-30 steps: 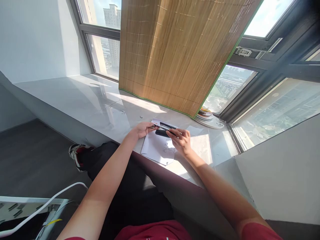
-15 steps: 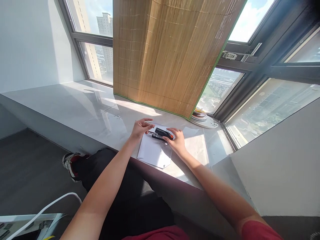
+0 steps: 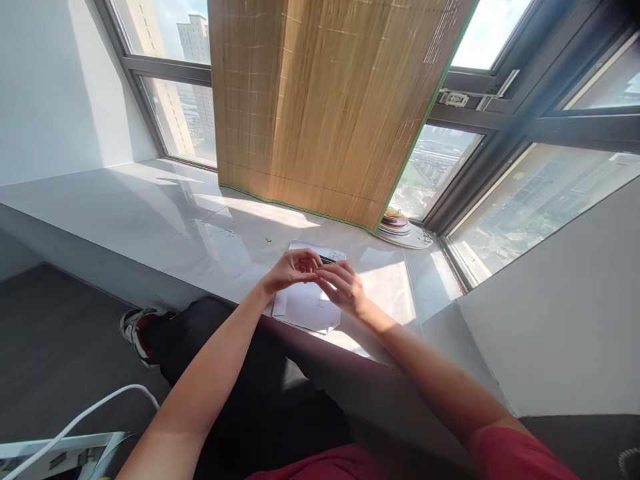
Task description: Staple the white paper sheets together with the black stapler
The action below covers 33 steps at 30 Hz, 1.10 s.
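Observation:
My left hand (image 3: 290, 272) is above the white papers (image 3: 307, 310), thumb and fingers curled into a ring. Its fingertips meet those of my right hand (image 3: 344, 283), which are pinched together. Anything between the fingertips is too small or too hidden to make out. Just behind them shows a strip of the black stapler (image 3: 327, 260); my hands cover the rest of it. The papers lie on the pale windowsill (image 3: 175, 233) near its front edge.
A small dark bit (image 3: 269, 239) rests on the sill left of the papers. A bamboo blind (image 3: 330, 113) hangs behind. Stacked plates (image 3: 400, 230) stand at the back right by the window frame. A white cable (image 3: 90, 413) curves at lower left.
My right hand has come off the stapler's orange-marked end and moved left to meet my left hand. The stapler is now mostly hidden behind them. The small dark bit now shows on the sill.

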Tool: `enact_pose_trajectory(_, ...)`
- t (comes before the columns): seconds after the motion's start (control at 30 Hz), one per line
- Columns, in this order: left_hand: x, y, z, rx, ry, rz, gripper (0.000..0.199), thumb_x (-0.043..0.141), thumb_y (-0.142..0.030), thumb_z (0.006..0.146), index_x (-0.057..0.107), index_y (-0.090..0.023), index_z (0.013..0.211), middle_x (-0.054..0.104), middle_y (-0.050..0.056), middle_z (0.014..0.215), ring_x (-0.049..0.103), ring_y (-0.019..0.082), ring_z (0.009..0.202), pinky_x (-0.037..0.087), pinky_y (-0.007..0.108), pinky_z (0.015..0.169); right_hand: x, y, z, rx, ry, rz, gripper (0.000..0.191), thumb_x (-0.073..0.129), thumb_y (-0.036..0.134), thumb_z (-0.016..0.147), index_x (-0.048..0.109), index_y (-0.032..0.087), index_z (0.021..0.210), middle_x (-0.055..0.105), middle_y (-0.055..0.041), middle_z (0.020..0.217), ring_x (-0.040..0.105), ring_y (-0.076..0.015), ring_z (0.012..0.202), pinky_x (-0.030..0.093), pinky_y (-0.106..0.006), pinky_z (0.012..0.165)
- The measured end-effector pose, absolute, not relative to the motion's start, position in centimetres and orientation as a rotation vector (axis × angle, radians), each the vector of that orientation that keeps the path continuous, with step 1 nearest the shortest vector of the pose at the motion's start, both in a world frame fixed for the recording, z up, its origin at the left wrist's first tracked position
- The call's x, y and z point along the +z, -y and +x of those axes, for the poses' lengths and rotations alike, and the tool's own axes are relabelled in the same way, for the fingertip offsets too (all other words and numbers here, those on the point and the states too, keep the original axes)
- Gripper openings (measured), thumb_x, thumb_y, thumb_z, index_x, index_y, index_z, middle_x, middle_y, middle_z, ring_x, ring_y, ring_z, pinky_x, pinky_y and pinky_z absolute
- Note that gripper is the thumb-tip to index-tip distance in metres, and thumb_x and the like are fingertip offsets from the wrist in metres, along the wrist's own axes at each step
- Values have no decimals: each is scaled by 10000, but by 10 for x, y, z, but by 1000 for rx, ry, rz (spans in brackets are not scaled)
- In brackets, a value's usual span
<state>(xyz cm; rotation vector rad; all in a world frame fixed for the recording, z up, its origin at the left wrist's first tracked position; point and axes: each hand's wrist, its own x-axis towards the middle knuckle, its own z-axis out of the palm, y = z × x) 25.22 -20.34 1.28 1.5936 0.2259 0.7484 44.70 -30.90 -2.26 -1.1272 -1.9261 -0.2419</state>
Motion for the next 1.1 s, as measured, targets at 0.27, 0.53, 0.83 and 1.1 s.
enact_pose_trajectory(0.27,8,191,259,947,-468,1530,381,908,-545,835,767,-203,924,731,39,754,592,137,587,438,285,570,-1,302,467,-165,1692,-1286,301,593,440,1099,816,272,986,793,-93,944,698,-260,872,600,-448,826)
enact_pose_trajectory(0.53,-4,146,233,1332,-1286,1737,154,608,-281,1008,732,-239,926,746,86,853,714,283,906,513,382,916,9,311,477,142,2475,-904,340,683,506,1073,809,261,1271,817,-95,1197,694,-242,1035,555,-408,934)
enact_pose_trajectory(0.83,-19,96,217,684,-1551,2191,360,677,-223,890,766,-275,1235,587,177,1599,448,472,1491,302,665,1226,-6,308,455,197,2401,-895,250,626,373,1111,851,268,1084,834,-61,983,691,-216,882,566,-365,839)
enact_pose_trajectory(1.1,-31,103,211,952,-1397,2016,186,706,-136,849,810,-280,905,797,138,1146,661,397,1241,389,557,1215,-3,295,535,-150,1512,-1504,165,707,360,975,816,247,923,812,-78,933,671,-251,822,561,-402,820)
